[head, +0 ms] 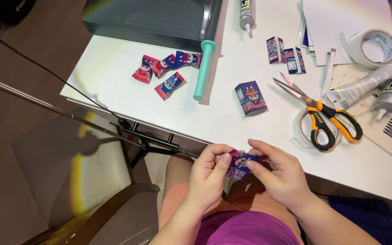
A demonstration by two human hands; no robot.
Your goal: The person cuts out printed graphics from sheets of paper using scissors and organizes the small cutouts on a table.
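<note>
Nearest the camera, a small printed paper box (240, 163), purple and blue with a cartoon figure, is held between both hands just off the near edge of the white surface (205, 122). The left hand (208, 174) is pinched on the box's left side with thumb and forefinger; the right hand (280, 174) is pinched on its right side, the thumb laid over the top. Both grips are pressed onto the box, none spread.

The box is judged very light and thin-walled, easily creased or crushed, its glossy print perhaps a little slippery. It is best taken by its edges and folds, with light pressure, not on the flat faces.

On the surface a finished box (250, 98) of the same kind stands, well apart from the hands. Orange-handled scissors (323, 115) lie to its right, small printed packets (165, 72) to its left beside a paper trimmer (159, 20).
</note>
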